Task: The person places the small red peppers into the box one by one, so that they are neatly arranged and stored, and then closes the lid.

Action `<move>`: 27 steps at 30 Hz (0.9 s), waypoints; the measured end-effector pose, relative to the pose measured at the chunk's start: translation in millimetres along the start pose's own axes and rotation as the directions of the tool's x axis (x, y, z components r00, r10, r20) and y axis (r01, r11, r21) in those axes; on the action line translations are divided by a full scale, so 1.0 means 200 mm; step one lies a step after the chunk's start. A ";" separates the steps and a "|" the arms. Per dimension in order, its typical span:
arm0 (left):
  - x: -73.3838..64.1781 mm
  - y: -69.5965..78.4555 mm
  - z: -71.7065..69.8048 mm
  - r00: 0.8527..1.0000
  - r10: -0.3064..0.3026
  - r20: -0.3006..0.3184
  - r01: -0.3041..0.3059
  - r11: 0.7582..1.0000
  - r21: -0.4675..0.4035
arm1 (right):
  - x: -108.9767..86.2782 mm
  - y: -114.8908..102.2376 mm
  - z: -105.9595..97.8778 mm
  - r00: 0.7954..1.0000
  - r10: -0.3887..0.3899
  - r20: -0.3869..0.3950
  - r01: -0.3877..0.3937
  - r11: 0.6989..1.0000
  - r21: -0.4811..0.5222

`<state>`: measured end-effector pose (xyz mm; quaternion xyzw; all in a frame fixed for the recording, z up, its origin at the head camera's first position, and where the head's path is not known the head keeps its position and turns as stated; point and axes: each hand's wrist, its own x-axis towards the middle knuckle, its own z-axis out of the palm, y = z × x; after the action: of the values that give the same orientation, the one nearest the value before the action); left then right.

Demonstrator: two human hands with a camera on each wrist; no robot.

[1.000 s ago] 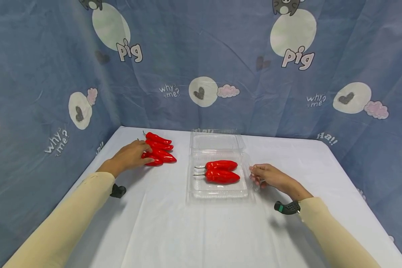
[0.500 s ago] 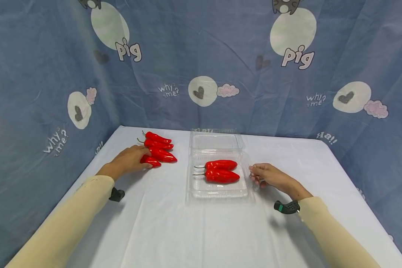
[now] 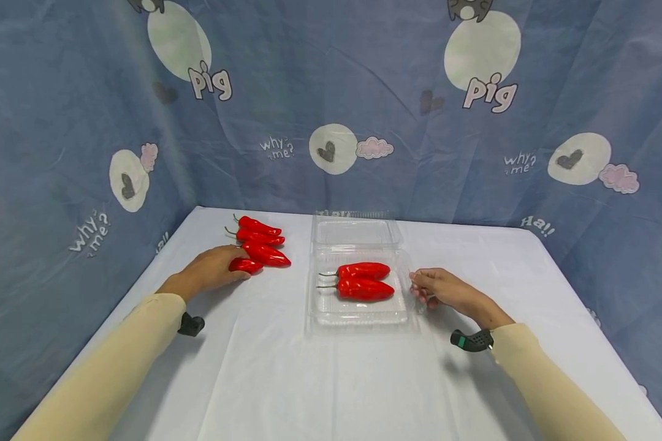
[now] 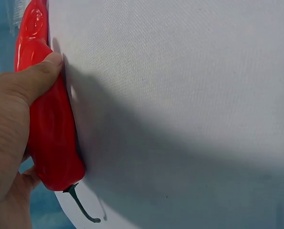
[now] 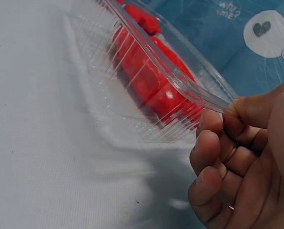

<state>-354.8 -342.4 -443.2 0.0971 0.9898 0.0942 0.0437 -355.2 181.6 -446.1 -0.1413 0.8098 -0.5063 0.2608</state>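
Note:
On the left of the table my left hand point(image 3: 212, 268) grips the nearest red chili pepper point(image 4: 54, 129) of a group, thumb along one side and fingers on the other. Its green stem points back toward the wrist. Three more red peppers point(image 3: 267, 254) lie just beyond that hand. A clear plastic clamshell box point(image 3: 358, 320) stands mid-table, its lid point(image 3: 355, 234) folded back. Two red peppers point(image 3: 365, 290) lie side by side in its base, stems to the left. My right hand point(image 3: 447, 293) pinches the box's right rim between thumb and index finger, other fingers curled below.
A white cloth point(image 3: 287, 380) covers the table. Blue printed curtains point(image 3: 408, 184) rise along its back and both sides. A dark wrist strap point(image 3: 471, 340) sits on the right wrist.
My left hand has come slightly toward me and closed round the nearest pepper, which has shifted a little left. The right hand and the box have stayed in place.

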 end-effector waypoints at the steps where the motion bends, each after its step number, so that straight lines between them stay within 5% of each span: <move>1: 0.00 -0.01 0.00 1.000 0.004 -0.004 -0.004 1.000 -0.011 | 0.00 0.00 0.00 1.000 0.001 -0.001 -0.001 1.000 0.000; 15: -0.05 0.01 -0.02 0.999 0.004 -0.045 -0.008 0.996 -0.093 | 0.00 0.00 0.00 1.000 0.000 0.001 0.000 1.000 0.000; 27: -0.08 0.09 -0.05 0.978 0.147 -0.151 -0.169 0.975 -0.145 | -0.01 0.00 0.00 1.000 -0.005 -0.001 0.005 1.000 0.002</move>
<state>-336.4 -329.4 -429.3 0.1653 0.9691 0.1815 -0.0255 -353.7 182.0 -445.0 -0.1429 0.8090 -0.5078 0.2593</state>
